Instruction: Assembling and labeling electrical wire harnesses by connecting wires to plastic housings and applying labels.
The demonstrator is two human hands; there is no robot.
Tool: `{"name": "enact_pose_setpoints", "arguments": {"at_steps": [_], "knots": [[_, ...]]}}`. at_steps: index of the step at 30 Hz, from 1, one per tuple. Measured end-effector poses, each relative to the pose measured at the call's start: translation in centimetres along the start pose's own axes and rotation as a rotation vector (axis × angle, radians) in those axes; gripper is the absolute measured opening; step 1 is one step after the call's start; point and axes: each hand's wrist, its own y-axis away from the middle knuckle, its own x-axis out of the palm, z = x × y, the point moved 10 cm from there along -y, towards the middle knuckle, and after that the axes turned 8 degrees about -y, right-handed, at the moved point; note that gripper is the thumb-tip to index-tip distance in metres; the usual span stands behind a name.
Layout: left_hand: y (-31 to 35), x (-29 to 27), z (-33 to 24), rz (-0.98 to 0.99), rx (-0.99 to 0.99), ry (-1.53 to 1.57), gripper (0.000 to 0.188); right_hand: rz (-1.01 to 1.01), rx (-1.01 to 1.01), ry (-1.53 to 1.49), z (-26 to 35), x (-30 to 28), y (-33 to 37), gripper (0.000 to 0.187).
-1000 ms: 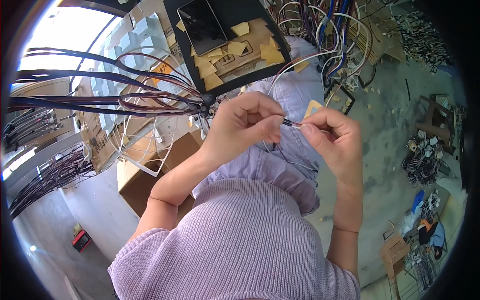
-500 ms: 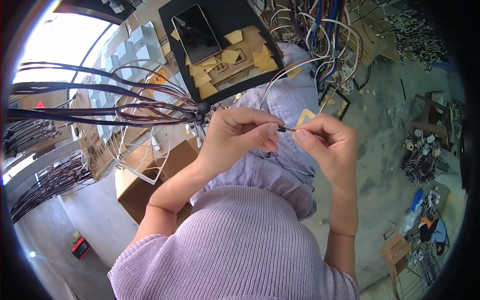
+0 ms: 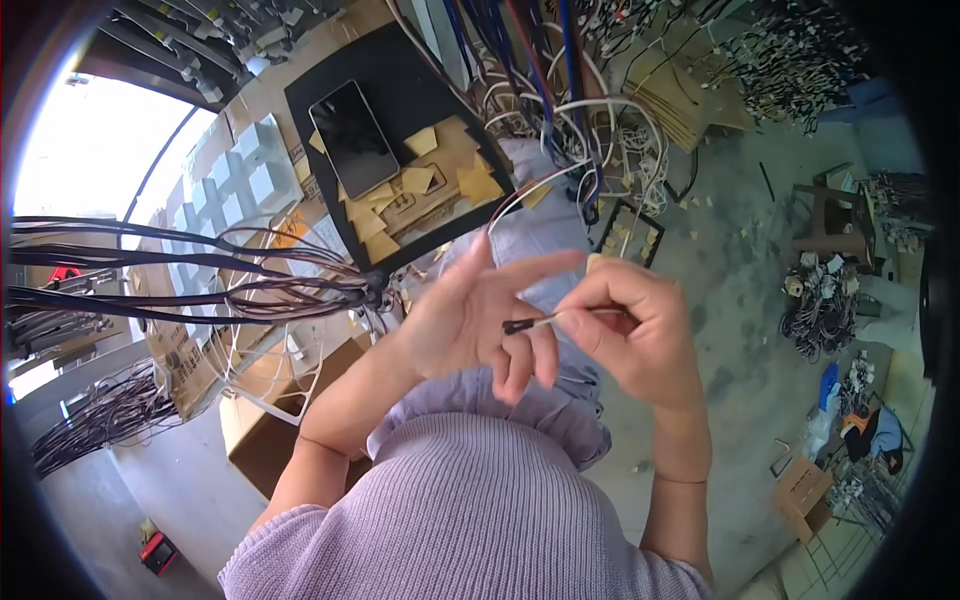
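My right hand (image 3: 640, 325) is closed in a pinch on a thin cable (image 3: 549, 319). From those fingertips the cable reaches left to a small black connector (image 3: 515, 326). That connector shows in front of my left palm; whether it touches the skin I cannot tell. My left hand (image 3: 465, 320) is open, thumb and index finger stretched apart, the other fingers partly bent and a little blurred. A bit of yellow sticky paper (image 3: 594, 262) shows at the right index finger. White and red wires (image 3: 520, 200) run up behind my hands toward a hanging bundle.
Beyond my lap a black board (image 3: 300, 110) carries a phone (image 3: 353, 140) and yellow paper scraps (image 3: 480, 185). A tied dark cable bundle (image 3: 375, 290) comes in from the left above an open cardboard box (image 3: 240, 425). Wire heaps (image 3: 822, 310) lie on the floor at right.
My left hand has let go of the black connector and spread its fingers. My right hand has moved slightly down and left, still pinching the cable. The whole view has shifted a little.
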Motion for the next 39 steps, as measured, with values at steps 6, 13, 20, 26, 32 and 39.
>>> {"name": "enact_pose_setpoints", "arguments": {"at_steps": [6,13,20,26,32,39], "knots": [[-0.9,4.2,-0.7,0.447,0.085,0.184,0.095,-0.13,-0.064,0.241,2.6,-0.3,0.6,0.007],[-0.6,4.8,-0.8,0.491,0.131,0.15,0.104,-0.198,-0.056,0.343,3.4,-0.5,1.3,0.011],[-0.6,4.5,-0.5,0.513,0.129,0.152,0.105,-0.254,-0.136,0.44,4.7,0.2,1.6,0.012],[-0.2,4.5,-1.1,0.527,0.2,0.035,0.106,-0.24,-0.218,0.524,5.3,1.0,1.6,0.013],[-0.2,4.7,-1.6,0.339,0.144,-0.434,0.081,-0.254,-0.274,0.554,5.6,1.1,2.1,0.012],[0.0,3.0,-3.6,0.096,0.121,-0.563,0.05,-0.335,-0.072,0.128,3.4,-4.0,3.2,0.005]]}}
